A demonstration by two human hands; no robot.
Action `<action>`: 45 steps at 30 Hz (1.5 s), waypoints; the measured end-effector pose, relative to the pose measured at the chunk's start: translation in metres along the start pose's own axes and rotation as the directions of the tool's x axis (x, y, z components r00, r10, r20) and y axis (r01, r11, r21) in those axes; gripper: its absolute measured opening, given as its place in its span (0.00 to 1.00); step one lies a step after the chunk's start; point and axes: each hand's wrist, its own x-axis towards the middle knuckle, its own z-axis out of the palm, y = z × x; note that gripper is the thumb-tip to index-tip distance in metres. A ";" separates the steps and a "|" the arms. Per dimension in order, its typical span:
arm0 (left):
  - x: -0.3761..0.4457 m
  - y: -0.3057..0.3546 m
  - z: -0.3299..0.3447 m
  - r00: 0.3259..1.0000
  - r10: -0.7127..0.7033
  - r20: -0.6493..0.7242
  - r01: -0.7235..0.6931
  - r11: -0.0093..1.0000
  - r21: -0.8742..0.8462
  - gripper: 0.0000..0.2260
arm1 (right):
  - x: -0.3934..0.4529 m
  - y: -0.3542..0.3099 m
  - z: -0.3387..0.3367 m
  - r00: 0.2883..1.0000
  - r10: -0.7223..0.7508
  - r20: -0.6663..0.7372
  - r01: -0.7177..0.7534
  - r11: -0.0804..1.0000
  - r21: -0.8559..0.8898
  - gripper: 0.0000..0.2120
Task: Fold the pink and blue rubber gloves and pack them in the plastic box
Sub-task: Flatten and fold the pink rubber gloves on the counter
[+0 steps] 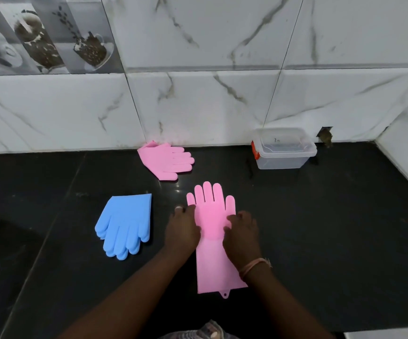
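A pink rubber glove (212, 211) lies flat and unfolded on the black counter, fingers pointing to the wall. My left hand (182, 228) rests on its left edge at the palm, and my right hand (242, 233) presses its right side with bent fingers. A second pink glove (167, 160) lies folded by the wall. The blue gloves (124, 223) lie folded in a stack to the left, fingers toward me. The clear plastic box (283, 149) with an orange latch stands at the back right with its lid on.
The black counter (332, 228) runs up to a marble-tiled wall (222, 106) at the back and on the right. A small dark hole (325, 137) in the wall sits just right of the box. The counter's front edge shows at the bottom right.
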 end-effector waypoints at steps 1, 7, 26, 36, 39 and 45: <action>0.003 0.000 0.001 0.998 0.054 0.014 -0.055 0.998 0.024 0.25 | -0.001 -0.003 -0.002 0.999 -0.053 0.002 0.053 0.999 0.001 0.15; 0.013 -0.003 0.008 0.977 0.157 0.141 -0.163 0.986 0.030 0.27 | 0.007 -0.023 -0.001 0.950 -0.159 0.269 0.174 0.984 -0.033 0.16; 0.055 -0.023 -0.054 0.877 -0.480 0.030 0.358 0.610 -0.707 0.12 | 0.136 -0.138 0.037 0.783 -0.352 0.513 0.361 0.928 0.087 0.19; 0.048 -0.031 -0.056 0.765 -0.576 0.287 0.440 0.143 -0.887 0.07 | 0.164 -0.171 -0.016 0.944 -0.295 0.146 0.128 0.736 0.664 0.18; 0.057 -0.021 -0.062 0.727 -0.354 0.588 0.382 -0.502 -0.776 0.18 | 0.154 -0.180 -0.071 0.945 -0.324 -0.049 0.182 0.393 0.901 0.13; 0.049 0.009 -0.065 0.837 0.151 0.525 0.407 -0.814 -0.415 0.32 | 0.144 -0.148 -0.146 0.932 -0.363 -0.009 -0.229 -0.607 0.761 0.09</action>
